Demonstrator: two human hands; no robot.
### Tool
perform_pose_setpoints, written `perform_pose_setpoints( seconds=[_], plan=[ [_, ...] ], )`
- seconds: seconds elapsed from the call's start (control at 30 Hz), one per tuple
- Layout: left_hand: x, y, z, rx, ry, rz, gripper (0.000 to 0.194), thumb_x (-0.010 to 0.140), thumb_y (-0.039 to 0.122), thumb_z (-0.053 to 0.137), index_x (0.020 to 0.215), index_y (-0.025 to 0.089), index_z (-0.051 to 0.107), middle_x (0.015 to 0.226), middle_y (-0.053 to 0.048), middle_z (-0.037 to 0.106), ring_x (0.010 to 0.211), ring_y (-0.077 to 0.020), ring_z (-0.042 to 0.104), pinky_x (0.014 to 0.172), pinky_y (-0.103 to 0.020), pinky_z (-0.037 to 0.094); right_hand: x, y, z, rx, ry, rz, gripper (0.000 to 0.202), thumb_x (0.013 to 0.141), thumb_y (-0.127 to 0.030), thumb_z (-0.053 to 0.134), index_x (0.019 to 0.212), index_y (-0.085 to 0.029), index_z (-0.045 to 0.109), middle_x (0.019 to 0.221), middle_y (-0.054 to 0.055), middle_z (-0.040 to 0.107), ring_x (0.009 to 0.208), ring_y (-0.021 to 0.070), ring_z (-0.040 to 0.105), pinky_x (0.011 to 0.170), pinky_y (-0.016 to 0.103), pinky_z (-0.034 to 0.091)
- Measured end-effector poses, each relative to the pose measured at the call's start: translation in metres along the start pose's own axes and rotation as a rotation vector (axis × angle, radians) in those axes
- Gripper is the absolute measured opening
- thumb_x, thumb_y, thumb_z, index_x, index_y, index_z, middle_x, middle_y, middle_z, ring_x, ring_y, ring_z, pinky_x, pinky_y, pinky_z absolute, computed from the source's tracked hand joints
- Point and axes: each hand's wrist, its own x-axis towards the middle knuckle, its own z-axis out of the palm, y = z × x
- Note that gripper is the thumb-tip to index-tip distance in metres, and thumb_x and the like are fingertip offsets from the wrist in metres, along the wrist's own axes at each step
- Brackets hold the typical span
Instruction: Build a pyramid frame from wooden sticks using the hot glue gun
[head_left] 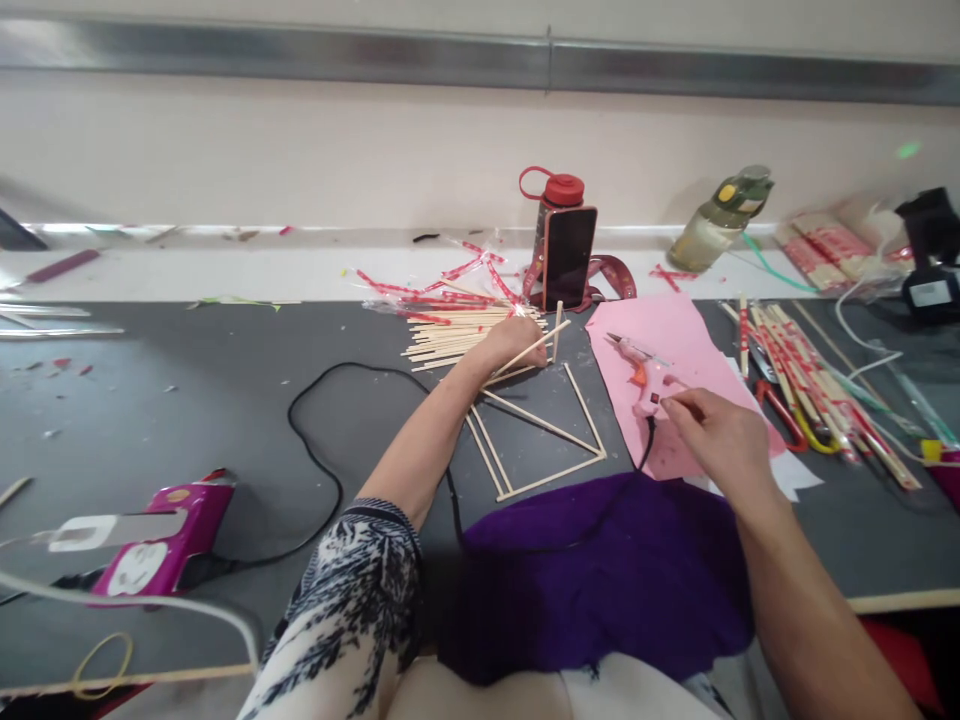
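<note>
Near the middle of the grey table, my left hand (pixel 517 343) is closed around part of a frame of thin wooden sticks (pixel 551 485), at its far corner. Loose wooden sticks (pixel 442 337) lie in a pile just left of that hand. A pink glue gun (pixel 643 378) rests on a pink sheet (pixel 679 325). My right hand (pixel 712 425) has its thumb and forefinger pinched together at the rear of the gun; whether anything is between the fingertips is too small to tell. A black cord runs from the gun across a purple cloth (pixel 600 580).
A phone (pixel 568 258) leans on a red-capped bottle (pixel 562 188) at the back. A green-lidded bottle (pixel 720 225) stands farther right. Wrapped sticks (pixel 817 370), scissors (pixel 780 405) and cables lie at right. A magenta box (pixel 169 535) with a plug sits front left.
</note>
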Motion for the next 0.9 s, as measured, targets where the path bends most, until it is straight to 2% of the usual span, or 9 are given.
perform_pose_setpoints(
  seconds=[0.13, 0.33, 0.4, 0.5, 0.63, 0.7, 0.77, 0.83, 0.9],
  plan=[
    [-0.001, 0.001, 0.000, -0.015, -0.009, 0.009, 0.024, 0.064, 0.027, 0.061, 0.079, 0.016, 0.076, 0.076, -0.007, 0.071, 0.071, -0.0189, 0.063, 0.063, -0.025, 0.044, 0.004, 0.009, 0.010, -0.121, -0.090, 0.155, 0.049, 0.083, -0.062, 0.045, 0.086, -0.021, 0.071, 0.073, 0.008, 0.070, 0.072, 0.0255, 0.065, 0.057, 0.031, 0.037],
    [0.000, -0.002, 0.002, -0.089, 0.002, 0.001, 0.025, 0.062, 0.028, 0.062, 0.078, 0.016, 0.076, 0.072, -0.006, 0.070, 0.068, -0.0182, 0.061, 0.062, -0.024, 0.042, 0.029, 0.000, 0.030, -0.148, -0.132, 0.135, 0.065, 0.077, -0.075, 0.038, 0.074, -0.018, 0.071, 0.069, 0.013, 0.069, 0.072, 0.0289, 0.067, 0.053, 0.031, 0.035],
    [0.000, -0.004, 0.002, -0.129, 0.006, 0.012, 0.023, 0.061, 0.027, 0.062, 0.076, 0.017, 0.077, 0.067, -0.004, 0.069, 0.065, -0.0171, 0.060, 0.060, -0.023, 0.041, 0.035, -0.002, 0.033, -0.170, -0.100, 0.117, 0.060, 0.075, -0.072, 0.044, 0.072, -0.018, 0.070, 0.068, 0.013, 0.069, 0.070, 0.0290, 0.067, 0.051, 0.031, 0.034],
    [0.000, -0.007, 0.003, -0.178, 0.011, 0.044, 0.022, 0.061, 0.025, 0.062, 0.074, 0.017, 0.077, 0.061, -0.002, 0.066, 0.060, -0.0154, 0.058, 0.057, -0.023, 0.039, 0.038, -0.002, 0.034, -0.119, -0.072, 0.140, 0.040, 0.074, -0.055, 0.054, 0.067, -0.018, 0.069, 0.064, 0.012, 0.068, 0.066, 0.0267, 0.066, 0.052, 0.030, 0.036],
    [0.000, -0.011, 0.004, -0.265, 0.008, 0.094, 0.020, 0.060, 0.021, 0.061, 0.070, 0.015, 0.076, 0.059, -0.001, 0.065, 0.060, -0.0142, 0.057, 0.055, -0.022, 0.037, 0.033, -0.004, 0.030, 0.276, -0.038, 0.323, 0.028, 0.070, -0.045, 0.060, 0.071, -0.018, 0.068, 0.059, 0.006, 0.066, 0.063, 0.0230, 0.063, 0.056, 0.030, 0.042],
    [0.001, -0.014, 0.005, -0.311, -0.004, 0.101, 0.018, 0.060, 0.021, 0.061, 0.068, 0.014, 0.075, 0.059, 0.000, 0.065, 0.060, -0.0133, 0.057, 0.054, -0.021, 0.036, 0.028, -0.008, 0.026, 0.530, 0.010, 0.374, 0.030, 0.068, -0.043, 0.064, 0.083, -0.017, 0.068, 0.068, 0.004, 0.068, 0.063, 0.0200, 0.061, 0.057, 0.029, 0.044],
    [0.002, -0.018, 0.006, -0.358, -0.015, 0.107, 0.017, 0.060, 0.023, 0.063, 0.067, 0.013, 0.074, 0.059, 0.000, 0.065, 0.061, -0.0127, 0.056, 0.055, -0.020, 0.036, 0.024, -0.012, 0.023, 0.754, 0.027, 0.364, 0.035, 0.068, -0.040, 0.066, 0.095, -0.018, 0.068, 0.079, 0.003, 0.068, 0.064, 0.0167, 0.059, 0.054, 0.027, 0.044],
    [0.003, -0.021, 0.007, -0.418, -0.025, 0.122, 0.017, 0.060, 0.025, 0.064, 0.067, 0.012, 0.074, 0.061, -0.001, 0.065, 0.061, -0.0122, 0.056, 0.055, -0.019, 0.037, 0.021, -0.015, 0.021, 0.941, -0.025, 0.340, 0.029, 0.069, -0.036, 0.066, 0.092, -0.018, 0.067, 0.079, 0.000, 0.066, 0.063, 0.0140, 0.057, 0.052, 0.024, 0.042],
    [0.003, -0.023, 0.007, -0.471, -0.036, 0.130, 0.018, 0.061, 0.027, 0.066, 0.068, 0.012, 0.073, 0.061, -0.001, 0.065, 0.060, -0.0117, 0.056, 0.055, -0.019, 0.038, 0.019, -0.015, 0.021, 1.094, -0.110, 0.336, 0.017, 0.069, -0.030, 0.065, 0.081, -0.018, 0.064, 0.069, -0.002, 0.063, 0.060, 0.0130, 0.055, 0.052, 0.023, 0.043]
  ],
)
